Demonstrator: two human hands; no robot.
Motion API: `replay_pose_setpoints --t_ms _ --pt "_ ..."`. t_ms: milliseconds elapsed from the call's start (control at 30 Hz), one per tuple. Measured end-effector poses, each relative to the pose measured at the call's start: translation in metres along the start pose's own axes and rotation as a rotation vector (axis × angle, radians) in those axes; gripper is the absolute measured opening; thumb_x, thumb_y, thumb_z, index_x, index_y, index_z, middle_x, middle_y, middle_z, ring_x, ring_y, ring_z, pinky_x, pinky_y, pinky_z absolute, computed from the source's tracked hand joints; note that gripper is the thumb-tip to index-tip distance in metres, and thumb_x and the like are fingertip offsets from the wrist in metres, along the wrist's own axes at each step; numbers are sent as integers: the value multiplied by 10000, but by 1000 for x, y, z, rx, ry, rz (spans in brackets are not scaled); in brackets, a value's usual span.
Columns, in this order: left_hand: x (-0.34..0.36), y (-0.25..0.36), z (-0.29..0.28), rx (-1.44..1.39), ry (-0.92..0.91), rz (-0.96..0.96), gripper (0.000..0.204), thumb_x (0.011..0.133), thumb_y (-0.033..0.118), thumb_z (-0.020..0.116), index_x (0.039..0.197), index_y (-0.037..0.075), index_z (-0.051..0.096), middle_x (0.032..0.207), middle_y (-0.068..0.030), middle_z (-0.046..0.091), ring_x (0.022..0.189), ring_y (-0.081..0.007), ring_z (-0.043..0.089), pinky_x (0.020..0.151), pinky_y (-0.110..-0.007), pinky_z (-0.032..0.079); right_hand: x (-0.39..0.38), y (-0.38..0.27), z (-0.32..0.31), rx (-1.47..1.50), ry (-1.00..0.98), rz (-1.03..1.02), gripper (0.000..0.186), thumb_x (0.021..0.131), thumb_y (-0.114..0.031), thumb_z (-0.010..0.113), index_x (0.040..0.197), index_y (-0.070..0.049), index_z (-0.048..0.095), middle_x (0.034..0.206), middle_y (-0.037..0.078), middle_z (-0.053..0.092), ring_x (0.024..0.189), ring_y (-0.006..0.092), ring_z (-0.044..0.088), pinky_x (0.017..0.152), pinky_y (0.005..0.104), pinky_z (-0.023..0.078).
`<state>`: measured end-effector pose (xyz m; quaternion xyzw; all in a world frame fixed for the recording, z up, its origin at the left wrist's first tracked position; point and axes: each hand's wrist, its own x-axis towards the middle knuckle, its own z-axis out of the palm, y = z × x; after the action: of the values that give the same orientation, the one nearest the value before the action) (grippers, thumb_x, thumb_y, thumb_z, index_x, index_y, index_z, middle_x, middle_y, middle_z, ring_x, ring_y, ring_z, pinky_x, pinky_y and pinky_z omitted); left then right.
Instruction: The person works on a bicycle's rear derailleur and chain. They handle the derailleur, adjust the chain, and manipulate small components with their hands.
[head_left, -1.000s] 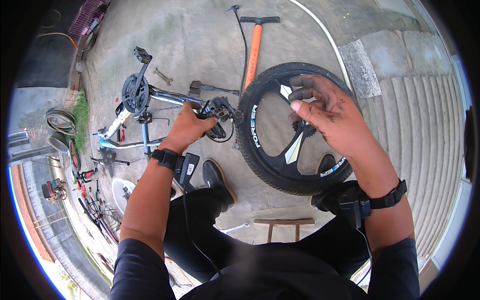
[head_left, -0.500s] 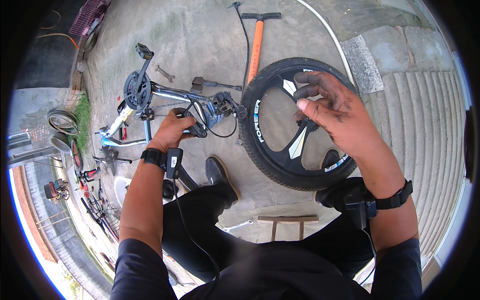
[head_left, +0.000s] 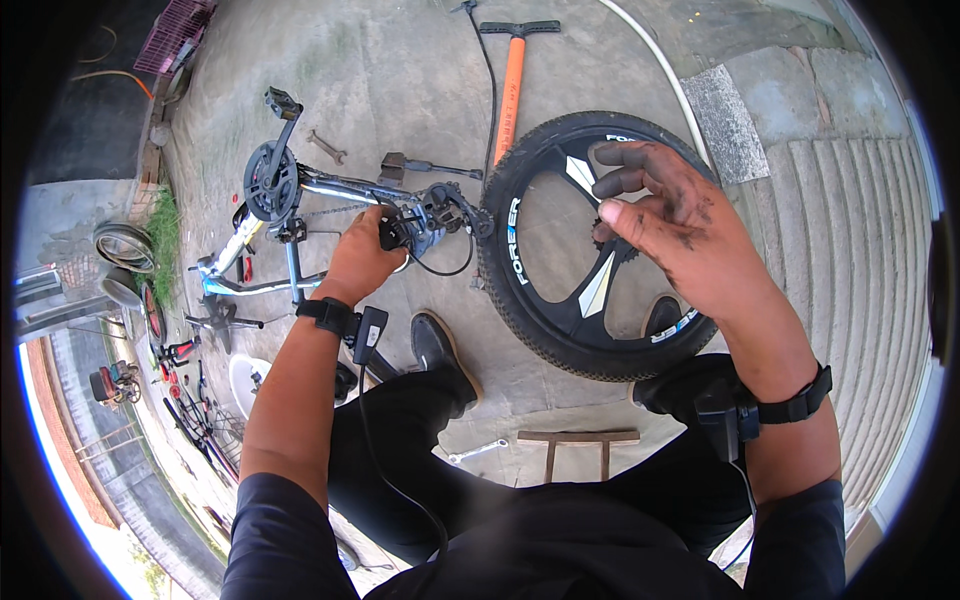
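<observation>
One left grip [head_left: 368, 252], bare, closed around a black bicycle part [head_left: 390, 236] at the rear end of the bicycle frame [head_left: 295, 268], on the concrete floor [head_left: 400, 100]. One right grip [head_left: 622, 192], half-curled, apparently holding nothing, over the mag wheel [head_left: 598, 288]; contact cannot be told. Handling, judged: black bicycle part light, stiff, perhaps greasy, best pinched by its body, clear of the cable [head_left: 445, 272]; mag wheel bulkier, heavier, surest held by its knobbly tyre [head_left: 512, 325].

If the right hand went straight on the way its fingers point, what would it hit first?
Probably the white-inlaid spoke of the bicycle wheel, just left of the right hand; depth is unclear, so it may pass above.
</observation>
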<state>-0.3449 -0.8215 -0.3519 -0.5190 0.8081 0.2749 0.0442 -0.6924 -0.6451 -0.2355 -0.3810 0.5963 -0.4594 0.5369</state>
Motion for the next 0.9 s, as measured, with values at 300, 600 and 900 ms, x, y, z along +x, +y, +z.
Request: replay_pose_setpoints --t_ms 300,600,900 --pt "3 10 5 272 -18 177 544 761 35 754 1275 100 588 1203 -161 611 1130 -388 611 962 -456 520 0 7 -4 48 38 -49 516 934 -192 768 1350 13 542 1075 54 637 791 50 584 720 213 484" --pt "9 14 15 452 -1 274 459 801 32 695 1236 167 631 1162 -108 615 1153 -333 594 944 -476 512 -4 -1 -7 18 7 -44 466 966 -130 682 1390 -14 527 1135 102 610 944 154 663 848 290 521" --pt "16 15 18 549 -9 326 422 809 45 696 1210 162 635 1149 -98 619 1142 -318 602 940 -470 506 -3 1 -7 40 48 -71 488 939 -156 754 1337 19 533 1088 74 622 809 63 601 724 218 492"
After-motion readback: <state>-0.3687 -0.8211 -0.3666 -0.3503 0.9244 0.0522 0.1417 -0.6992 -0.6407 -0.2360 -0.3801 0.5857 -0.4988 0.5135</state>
